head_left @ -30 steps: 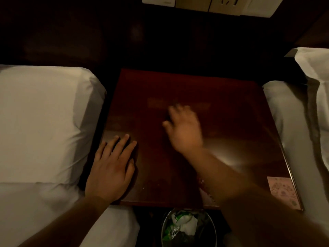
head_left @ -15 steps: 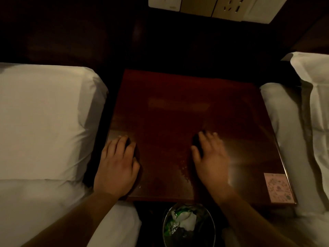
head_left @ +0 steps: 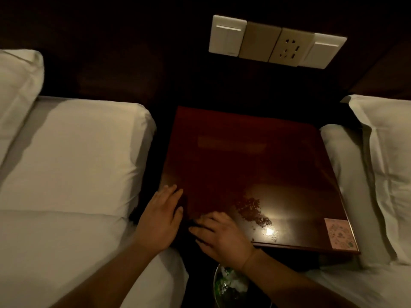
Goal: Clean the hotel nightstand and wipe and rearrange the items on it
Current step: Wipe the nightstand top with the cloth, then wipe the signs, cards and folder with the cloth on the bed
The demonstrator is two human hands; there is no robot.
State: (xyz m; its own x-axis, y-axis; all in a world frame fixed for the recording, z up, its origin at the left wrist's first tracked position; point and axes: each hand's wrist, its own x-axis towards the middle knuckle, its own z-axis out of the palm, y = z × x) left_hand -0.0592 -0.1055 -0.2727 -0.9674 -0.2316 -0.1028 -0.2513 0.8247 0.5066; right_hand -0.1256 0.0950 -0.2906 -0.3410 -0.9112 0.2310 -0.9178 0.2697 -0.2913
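The dark red wooden nightstand [head_left: 244,156] stands between two beds, its glossy top bare except for a pink card [head_left: 339,233] at the near right corner. My left hand [head_left: 159,221] lies flat, fingers out, on the near left edge. My right hand [head_left: 222,238] presses down at the near edge just beside it. A dark cloth [head_left: 188,218] seems to be under its fingers; it is hard to make out in the dim light. Wet smears [head_left: 253,207] glisten on the wood to the right of my right hand.
White beds flank the nightstand, one on the left [head_left: 66,163] and one on the right with a pillow [head_left: 389,163]. A switch and socket panel [head_left: 275,41] is on the dark wall behind. A bin with rubbish [head_left: 229,283] stands below the front edge.
My right hand has swept from the middle of the top toward the near edge and then left, ending beside my left hand. Wet streaks appeared behind it. The view has tilted up.
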